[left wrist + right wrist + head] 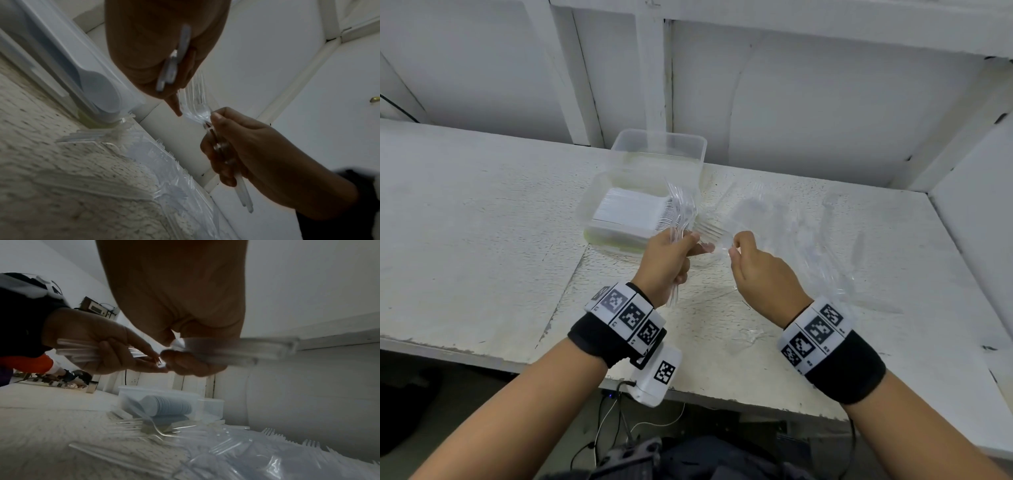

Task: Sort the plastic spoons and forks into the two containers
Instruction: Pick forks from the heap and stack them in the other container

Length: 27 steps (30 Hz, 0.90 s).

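Bare forearms. Each wrist wears a black band [599, 337] overlaid with a white strip of black square tags [631, 315]; same on right [815, 334]. White tagged box [657, 377] under left wrist, dark cable [619, 407] trailing.

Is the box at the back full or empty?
Empty, as far as the pictures show. The back container looks clear through its walls, while the front container holds a stacked row of white spoons.

The loose forks [804, 240] at three o'clock on the desk [482, 205] blur into one clear heap (uncountable); the far container [659, 145] looks empty, contents indiscernible.
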Each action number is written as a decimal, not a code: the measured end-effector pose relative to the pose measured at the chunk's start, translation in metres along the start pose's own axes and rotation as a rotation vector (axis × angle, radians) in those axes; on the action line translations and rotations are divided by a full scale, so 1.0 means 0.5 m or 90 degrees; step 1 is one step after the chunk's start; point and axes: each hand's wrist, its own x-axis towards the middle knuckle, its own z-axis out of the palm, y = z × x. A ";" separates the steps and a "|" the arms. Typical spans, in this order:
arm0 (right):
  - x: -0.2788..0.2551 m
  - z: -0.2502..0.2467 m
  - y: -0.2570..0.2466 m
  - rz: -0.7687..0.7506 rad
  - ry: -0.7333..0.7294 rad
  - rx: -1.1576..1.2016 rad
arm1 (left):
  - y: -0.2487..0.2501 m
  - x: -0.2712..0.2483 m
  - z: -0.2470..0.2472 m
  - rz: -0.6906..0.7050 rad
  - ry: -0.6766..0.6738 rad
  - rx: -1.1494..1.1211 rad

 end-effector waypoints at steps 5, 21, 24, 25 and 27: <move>0.002 -0.003 0.005 0.010 -0.063 0.012 | 0.002 -0.002 -0.003 -0.007 -0.015 0.006; 0.012 -0.055 -0.001 0.184 -0.273 0.605 | 0.006 -0.010 -0.013 0.057 -0.150 -0.003; 0.011 -0.061 -0.001 0.192 -0.352 0.657 | 0.011 -0.015 -0.013 0.039 -0.178 -0.017; 0.011 -0.061 -0.001 0.192 -0.371 0.670 | 0.013 -0.016 -0.013 0.031 -0.187 -0.019; 0.011 -0.061 0.000 0.188 -0.394 0.706 | 0.015 -0.015 -0.014 0.019 -0.202 -0.022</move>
